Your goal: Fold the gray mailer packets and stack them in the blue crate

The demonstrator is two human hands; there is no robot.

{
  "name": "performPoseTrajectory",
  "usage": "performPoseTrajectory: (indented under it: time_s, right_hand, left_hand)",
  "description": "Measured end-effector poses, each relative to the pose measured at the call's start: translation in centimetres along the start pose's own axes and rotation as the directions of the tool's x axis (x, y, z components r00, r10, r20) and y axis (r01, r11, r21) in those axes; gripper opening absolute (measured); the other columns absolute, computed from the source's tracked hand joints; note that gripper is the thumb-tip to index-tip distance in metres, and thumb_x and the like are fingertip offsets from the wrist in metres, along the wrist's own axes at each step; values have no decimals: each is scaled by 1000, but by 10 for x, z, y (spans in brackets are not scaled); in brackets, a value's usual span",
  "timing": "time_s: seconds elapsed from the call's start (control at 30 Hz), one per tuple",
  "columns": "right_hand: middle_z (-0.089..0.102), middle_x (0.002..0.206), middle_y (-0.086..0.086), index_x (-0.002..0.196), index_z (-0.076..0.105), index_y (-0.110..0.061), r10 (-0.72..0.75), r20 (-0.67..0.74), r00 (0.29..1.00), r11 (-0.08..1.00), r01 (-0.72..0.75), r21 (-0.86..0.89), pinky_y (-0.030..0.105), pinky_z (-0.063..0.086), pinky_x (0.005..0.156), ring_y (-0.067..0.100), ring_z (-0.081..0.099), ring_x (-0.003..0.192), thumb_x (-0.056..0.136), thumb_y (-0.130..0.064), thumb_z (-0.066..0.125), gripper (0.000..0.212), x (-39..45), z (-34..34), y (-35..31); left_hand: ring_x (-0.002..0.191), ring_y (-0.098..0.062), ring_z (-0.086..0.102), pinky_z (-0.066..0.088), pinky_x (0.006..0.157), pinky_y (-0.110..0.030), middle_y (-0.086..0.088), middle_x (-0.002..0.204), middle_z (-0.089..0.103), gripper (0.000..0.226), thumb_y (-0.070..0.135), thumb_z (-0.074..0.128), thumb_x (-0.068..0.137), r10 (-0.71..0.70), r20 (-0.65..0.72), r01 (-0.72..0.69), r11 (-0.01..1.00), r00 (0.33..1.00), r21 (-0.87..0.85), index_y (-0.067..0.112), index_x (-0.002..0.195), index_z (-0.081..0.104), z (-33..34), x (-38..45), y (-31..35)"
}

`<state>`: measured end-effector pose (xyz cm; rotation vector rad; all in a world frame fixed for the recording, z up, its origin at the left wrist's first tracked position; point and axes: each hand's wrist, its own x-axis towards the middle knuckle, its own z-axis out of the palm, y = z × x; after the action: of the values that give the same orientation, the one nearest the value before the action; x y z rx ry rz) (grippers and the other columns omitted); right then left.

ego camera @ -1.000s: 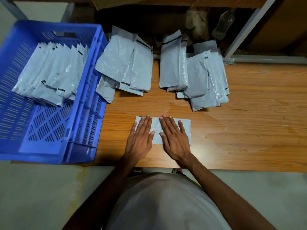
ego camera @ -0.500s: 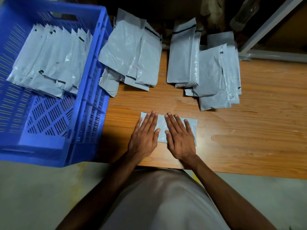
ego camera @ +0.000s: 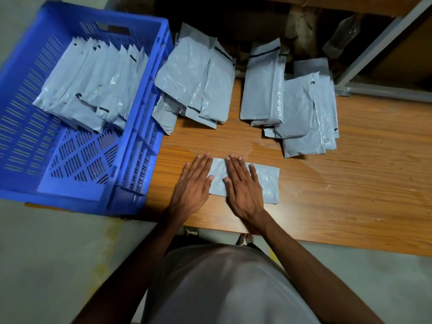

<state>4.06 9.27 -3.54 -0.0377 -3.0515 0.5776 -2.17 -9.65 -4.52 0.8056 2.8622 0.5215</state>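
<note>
**Gray mailer packets on a wooden surface, with blue crate: contents left to right**

1. Blue perforated plastic crate [ego camera: 131, 146], at the left end of the brown wood-grain surface [ego camera: 350, 195]. It holds a leaning row of folded gray plastic mailer packets [ego camera: 93, 90], overlapped against one another in the far half of the crate. Short black strips show on several; no writing can be read.

2. Left pile of unfolded gray mailer packets [ego camera: 196, 83], just beside the crate's right wall, loosely overlapped. Black seal strips visible; no legible print.

3. Left hand [ego camera: 192, 185], flat with fingers straight and close together, pressing on the left end of the folded gray mailer packet [ego camera: 266, 181], which lies on the surface near its front edge.

4. Right hand [ego camera: 244, 188], flat with fingers straight and slightly spread, pressing the middle of the same packet. The packet's right end lies uncovered.

5. Right pile of unfolded gray mailer packets [ego camera: 297, 104], further back on the surface, well apart from the pressed packet. No brand or label readable.
</note>
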Motion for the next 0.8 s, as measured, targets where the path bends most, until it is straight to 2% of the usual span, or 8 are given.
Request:
performPoseTrajectory:
  time_s: [0.07,0.33,0.53,0.8]
  right_hand:
    - [18,174,-1,167,20,-18,-3,2,1000,999,3,-34,48,12,130,13,8,162,113,-34,27,57,2,5,0]
    - [17,174,-4,168,17,-20,9,14,1000,999,-8,-53,48,12,130,13,8,161,112,-31,30,58,6,6,0]
    - [17,174,-5,167,18,-21,15,24,1000,999,-15,-40,47,10,130,13,9,161,112,-30,35,58,7,5,0]
    - [13,175,-5,168,15,-23,-1,46,999,1000,2,-14,46,8,131,10,5,161,114,-35,28,57,4,4,1]
  left_hand:
    - [160,-14,8,14,130,-44,1,173,16,58,38,21,113,33,-6,-33,999,999,18,14,166,20,3,-3,-5]
    - [160,-12,13,15,130,-40,1,172,21,58,35,34,111,-3,-29,2,999,1000,-49,16,165,24,7,1,-6]
    - [159,-10,12,17,129,-42,3,171,22,59,37,35,110,-22,-19,20,997,1000,-74,19,165,25,8,2,-6]
    - [160,-10,11,18,129,-46,4,172,22,57,37,32,112,-9,-15,8,996,1000,-89,19,165,25,5,-1,-6]
